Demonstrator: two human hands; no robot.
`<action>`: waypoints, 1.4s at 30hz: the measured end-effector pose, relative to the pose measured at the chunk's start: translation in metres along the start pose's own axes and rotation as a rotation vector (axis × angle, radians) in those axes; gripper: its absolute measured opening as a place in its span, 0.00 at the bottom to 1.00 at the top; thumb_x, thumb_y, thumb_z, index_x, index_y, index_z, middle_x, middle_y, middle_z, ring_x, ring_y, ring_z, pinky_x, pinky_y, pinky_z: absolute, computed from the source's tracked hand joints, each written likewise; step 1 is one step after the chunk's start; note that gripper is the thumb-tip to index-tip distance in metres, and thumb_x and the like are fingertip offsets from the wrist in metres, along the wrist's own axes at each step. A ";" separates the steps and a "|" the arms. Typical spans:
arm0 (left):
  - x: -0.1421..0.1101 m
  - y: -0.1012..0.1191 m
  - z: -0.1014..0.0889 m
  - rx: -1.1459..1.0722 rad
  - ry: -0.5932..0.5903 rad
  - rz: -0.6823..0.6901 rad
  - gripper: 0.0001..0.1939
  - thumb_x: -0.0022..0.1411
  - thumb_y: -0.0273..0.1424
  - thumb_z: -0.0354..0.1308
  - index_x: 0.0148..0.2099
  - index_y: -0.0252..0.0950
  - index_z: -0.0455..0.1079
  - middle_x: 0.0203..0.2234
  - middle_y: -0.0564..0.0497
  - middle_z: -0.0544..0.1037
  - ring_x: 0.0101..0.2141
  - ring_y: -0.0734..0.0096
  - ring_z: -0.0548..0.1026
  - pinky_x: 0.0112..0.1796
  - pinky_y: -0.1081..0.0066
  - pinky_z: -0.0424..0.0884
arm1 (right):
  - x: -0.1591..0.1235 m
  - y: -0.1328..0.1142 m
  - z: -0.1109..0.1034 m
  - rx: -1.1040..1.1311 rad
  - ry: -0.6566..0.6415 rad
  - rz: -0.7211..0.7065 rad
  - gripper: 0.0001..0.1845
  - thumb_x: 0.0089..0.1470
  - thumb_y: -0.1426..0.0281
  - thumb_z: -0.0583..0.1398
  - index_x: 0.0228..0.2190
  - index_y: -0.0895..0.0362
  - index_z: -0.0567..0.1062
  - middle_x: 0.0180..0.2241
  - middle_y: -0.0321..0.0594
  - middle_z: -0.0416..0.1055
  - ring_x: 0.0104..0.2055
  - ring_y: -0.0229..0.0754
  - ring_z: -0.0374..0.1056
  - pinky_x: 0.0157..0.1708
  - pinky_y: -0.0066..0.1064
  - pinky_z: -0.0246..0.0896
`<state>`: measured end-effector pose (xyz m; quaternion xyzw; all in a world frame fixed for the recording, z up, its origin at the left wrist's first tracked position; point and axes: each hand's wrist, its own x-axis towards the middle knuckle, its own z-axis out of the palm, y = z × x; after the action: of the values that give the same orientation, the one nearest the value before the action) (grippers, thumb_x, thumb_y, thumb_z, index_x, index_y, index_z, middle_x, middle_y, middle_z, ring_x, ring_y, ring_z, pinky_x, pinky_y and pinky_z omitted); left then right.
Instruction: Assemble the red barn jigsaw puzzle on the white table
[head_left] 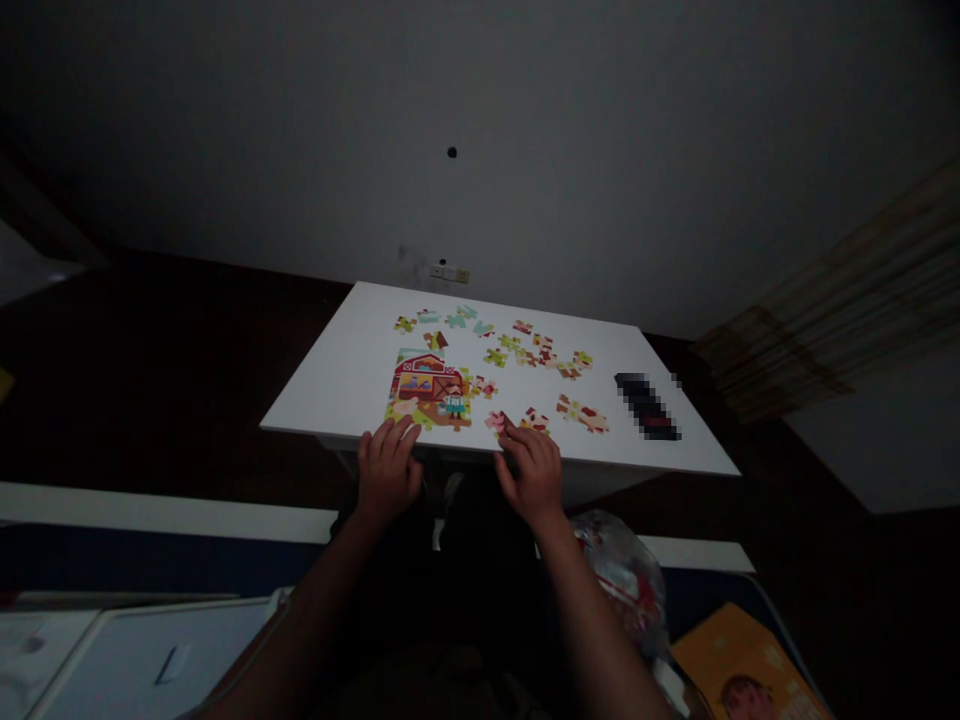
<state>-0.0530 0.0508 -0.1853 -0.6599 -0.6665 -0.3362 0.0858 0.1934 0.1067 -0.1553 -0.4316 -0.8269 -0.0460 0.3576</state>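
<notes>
A partly joined jigsaw puzzle (429,388) with a red barn and a figure in blue lies near the front of a white table (330,380). My left hand (388,468) rests at the table's front edge just below it, fingers stretched out and holding nothing. At the edge farther right is my right hand (534,470), its fingers extended and thumb apart. Its fingertips reach a pink puzzle piece (496,422), seemingly touching it without a grip. Partly hidden behind those fingers is a brown-and-white piece (535,418). A small joined cluster (480,385) sits against the puzzle's right side.
Loose pieces (461,317) are scattered toward the back, with more pieces (555,360) right of centre. A joined cow-patterned strip (583,413) lies near a dark, pixelated object (647,407). A clear plastic bag (622,575) and an orange box (742,660) are beside my right arm.
</notes>
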 end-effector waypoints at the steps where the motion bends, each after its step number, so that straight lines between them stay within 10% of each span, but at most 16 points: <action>1: 0.000 0.000 0.000 -0.015 0.004 -0.002 0.26 0.57 0.25 0.51 0.59 0.37 0.66 0.58 0.45 0.67 0.60 0.51 0.59 0.61 0.47 0.43 | -0.001 0.001 0.001 0.011 0.011 0.000 0.13 0.56 0.69 0.59 0.44 0.52 0.73 0.49 0.45 0.71 0.53 0.48 0.64 0.54 0.48 0.56; 20: -0.008 0.014 -0.015 -0.297 0.020 -0.009 0.23 0.57 0.26 0.52 0.56 0.35 0.66 0.58 0.41 0.66 0.61 0.51 0.58 0.60 0.48 0.50 | -0.004 -0.016 0.001 0.007 0.097 -0.025 0.07 0.54 0.71 0.62 0.37 0.50 0.75 0.39 0.37 0.77 0.52 0.47 0.67 0.57 0.51 0.53; 29: -0.023 0.086 -0.032 -1.293 -0.183 -0.608 0.25 0.68 0.38 0.45 0.65 0.38 0.56 0.61 0.43 0.62 0.59 0.60 0.63 0.57 0.60 0.64 | 0.001 -0.071 0.017 0.325 0.039 -0.188 0.08 0.56 0.72 0.59 0.37 0.49 0.75 0.38 0.37 0.77 0.53 0.45 0.68 0.52 0.45 0.65; 42: -0.002 0.045 -0.038 -1.343 -0.245 -0.729 0.17 0.60 0.37 0.58 0.49 0.36 0.72 0.40 0.47 0.79 0.42 0.60 0.77 0.44 0.63 0.72 | 0.005 -0.091 0.020 0.385 -0.007 -0.012 0.23 0.55 0.73 0.55 0.53 0.52 0.65 0.51 0.48 0.68 0.54 0.49 0.64 0.52 0.48 0.64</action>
<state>-0.0236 0.0236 -0.1424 -0.3418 -0.4994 -0.6001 -0.5231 0.1124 0.0609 -0.1461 -0.3503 -0.8242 0.1125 0.4305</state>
